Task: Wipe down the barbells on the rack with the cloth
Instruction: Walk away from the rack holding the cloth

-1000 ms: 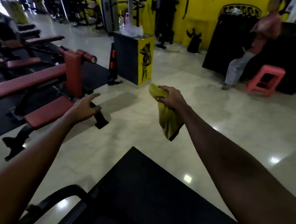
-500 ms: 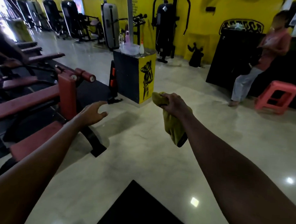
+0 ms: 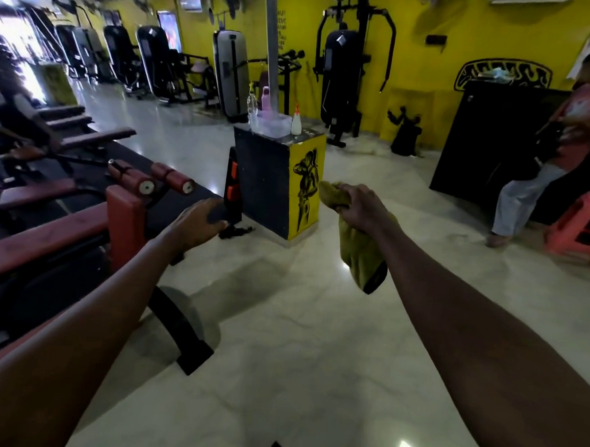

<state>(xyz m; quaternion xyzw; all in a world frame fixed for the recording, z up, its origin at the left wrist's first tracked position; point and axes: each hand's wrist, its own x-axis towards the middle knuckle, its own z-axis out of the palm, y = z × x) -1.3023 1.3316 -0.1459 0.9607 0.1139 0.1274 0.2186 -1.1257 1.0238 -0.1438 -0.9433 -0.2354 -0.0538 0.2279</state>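
Observation:
My right hand (image 3: 359, 206) is stretched out in front of me and grips a yellow-green cloth (image 3: 360, 257), which hangs down below the fist over the pale floor. At about the same height to its left, my left hand (image 3: 192, 224) is held out with its fingers loosely curved and holds nothing. It hovers near the end of a red padded bench (image 3: 43, 237). No barbell or barbell rack is in view.
A black and yellow box (image 3: 275, 184) with bottles on top stands just beyond my hands. Red benches line the left on a dark mat. Weight machines (image 3: 342, 79) stand along the yellow back wall. A person (image 3: 546, 161) stands by a pink stool (image 3: 584, 228) at the right.
The view has lifted and moved forward, so the black mat at the bottom has almost gone from sight. Both arms stay extended, and the cloth remains in my right hand.

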